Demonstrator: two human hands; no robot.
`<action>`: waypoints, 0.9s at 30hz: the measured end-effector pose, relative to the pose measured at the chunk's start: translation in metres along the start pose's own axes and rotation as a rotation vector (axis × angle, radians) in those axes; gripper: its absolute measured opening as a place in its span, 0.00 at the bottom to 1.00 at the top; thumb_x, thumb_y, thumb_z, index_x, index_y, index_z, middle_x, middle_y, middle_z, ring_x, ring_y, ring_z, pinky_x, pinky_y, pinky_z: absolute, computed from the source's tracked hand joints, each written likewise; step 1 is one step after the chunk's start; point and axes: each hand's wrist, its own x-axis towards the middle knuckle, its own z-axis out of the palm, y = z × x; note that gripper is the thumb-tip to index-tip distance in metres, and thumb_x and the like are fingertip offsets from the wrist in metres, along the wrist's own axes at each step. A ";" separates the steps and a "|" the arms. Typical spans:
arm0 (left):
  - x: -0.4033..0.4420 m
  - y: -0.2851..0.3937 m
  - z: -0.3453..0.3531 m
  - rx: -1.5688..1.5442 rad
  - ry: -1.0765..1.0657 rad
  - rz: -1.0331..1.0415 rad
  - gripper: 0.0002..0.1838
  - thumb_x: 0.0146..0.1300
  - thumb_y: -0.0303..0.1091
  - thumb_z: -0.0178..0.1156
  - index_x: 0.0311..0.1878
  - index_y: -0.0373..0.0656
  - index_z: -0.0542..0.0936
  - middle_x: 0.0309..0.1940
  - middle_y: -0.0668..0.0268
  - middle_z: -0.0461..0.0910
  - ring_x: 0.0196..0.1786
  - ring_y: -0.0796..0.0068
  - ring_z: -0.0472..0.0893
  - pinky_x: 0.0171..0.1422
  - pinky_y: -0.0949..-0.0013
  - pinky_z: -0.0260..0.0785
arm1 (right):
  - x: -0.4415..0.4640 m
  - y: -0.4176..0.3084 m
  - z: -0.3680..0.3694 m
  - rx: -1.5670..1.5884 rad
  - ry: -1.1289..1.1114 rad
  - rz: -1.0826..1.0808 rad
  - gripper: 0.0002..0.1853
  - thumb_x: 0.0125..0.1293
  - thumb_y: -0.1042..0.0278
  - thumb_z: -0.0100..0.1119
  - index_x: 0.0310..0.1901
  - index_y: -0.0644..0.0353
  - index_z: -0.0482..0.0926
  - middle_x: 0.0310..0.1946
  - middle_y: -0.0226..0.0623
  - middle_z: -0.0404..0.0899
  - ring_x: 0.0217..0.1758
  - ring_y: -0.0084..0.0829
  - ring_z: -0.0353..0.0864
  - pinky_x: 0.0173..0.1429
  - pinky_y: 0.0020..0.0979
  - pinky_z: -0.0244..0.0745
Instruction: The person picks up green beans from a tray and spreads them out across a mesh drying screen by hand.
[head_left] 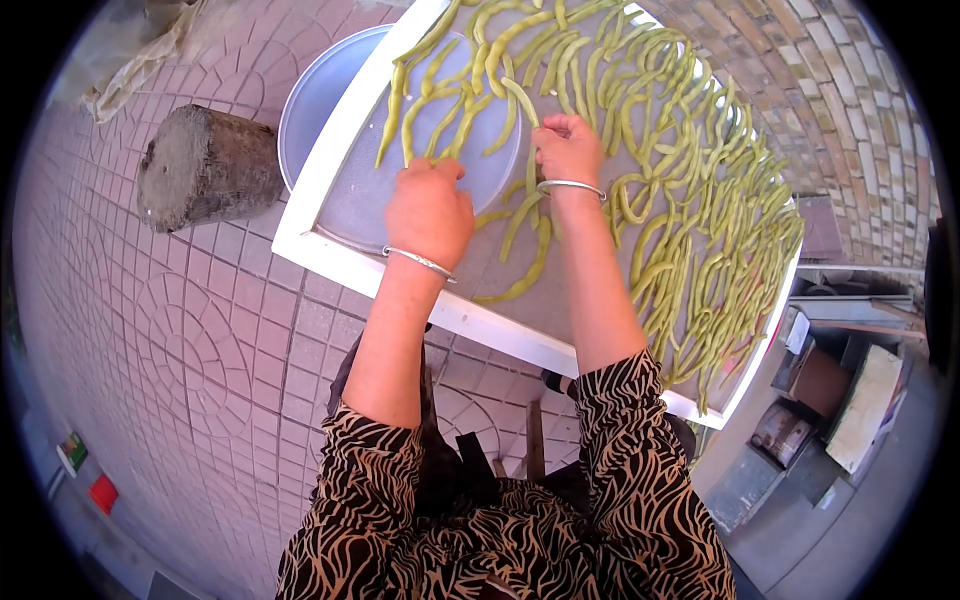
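Brightly, evenly lit around the fingers (448,171), with only faint, soft shadows; paling toward glare along the white frame (344,150) left of them. Bowed by wide-angle distortion across the bricks (840,85) far to their right, softening toward blackened corners.

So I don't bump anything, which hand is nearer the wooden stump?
Left. The left hand is over the white-framed screen, right of the wooden stump; the right hand is farther right, holding a green bean.
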 end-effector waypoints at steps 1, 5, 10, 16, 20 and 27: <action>0.000 0.001 -0.001 0.014 0.006 -0.013 0.11 0.46 0.27 0.62 0.36 0.39 0.79 0.32 0.55 0.75 0.37 0.55 0.76 0.42 0.59 0.69 | 0.000 0.000 -0.003 0.014 0.011 0.060 0.10 0.49 0.76 0.59 0.35 0.69 0.76 0.25 0.36 0.78 0.25 0.25 0.76 0.32 0.26 0.72; -0.002 0.008 -0.004 0.108 -0.012 0.011 0.10 0.45 0.29 0.63 0.35 0.41 0.78 0.31 0.55 0.75 0.36 0.55 0.76 0.40 0.59 0.69 | -0.009 -0.022 -0.013 0.252 -0.066 0.287 0.07 0.52 0.78 0.57 0.35 0.68 0.76 0.22 0.35 0.76 0.18 0.22 0.73 0.19 0.23 0.67; -0.010 0.018 0.001 0.308 -0.204 0.036 0.05 0.46 0.27 0.61 0.29 0.43 0.77 0.34 0.59 0.75 0.42 0.58 0.76 0.38 0.61 0.74 | -0.013 -0.032 -0.002 0.203 -0.111 0.231 0.05 0.54 0.77 0.58 0.34 0.67 0.76 0.20 0.34 0.75 0.15 0.19 0.72 0.16 0.22 0.64; -0.014 0.019 0.004 0.323 -0.162 0.120 0.03 0.45 0.25 0.60 0.26 0.42 0.78 0.34 0.59 0.75 0.42 0.58 0.76 0.39 0.60 0.74 | -0.017 -0.008 -0.009 -0.231 -0.088 -0.102 0.10 0.51 0.71 0.63 0.33 0.68 0.76 0.22 0.41 0.78 0.23 0.33 0.78 0.29 0.33 0.72; -0.012 0.011 0.003 0.242 -0.233 0.099 0.05 0.43 0.29 0.62 0.26 0.42 0.76 0.28 0.56 0.76 0.37 0.56 0.77 0.37 0.59 0.71 | -0.037 -0.025 -0.018 -0.662 -0.271 -0.148 0.12 0.49 0.67 0.65 0.32 0.66 0.77 0.25 0.46 0.79 0.30 0.42 0.80 0.37 0.36 0.73; 0.000 0.001 -0.001 -0.020 -0.120 -0.056 0.05 0.45 0.29 0.61 0.24 0.39 0.76 0.20 0.55 0.77 0.25 0.55 0.77 0.31 0.61 0.69 | -0.027 -0.002 -0.009 -0.221 -0.293 -0.002 0.11 0.49 0.67 0.65 0.28 0.65 0.76 0.22 0.41 0.78 0.25 0.33 0.77 0.34 0.33 0.72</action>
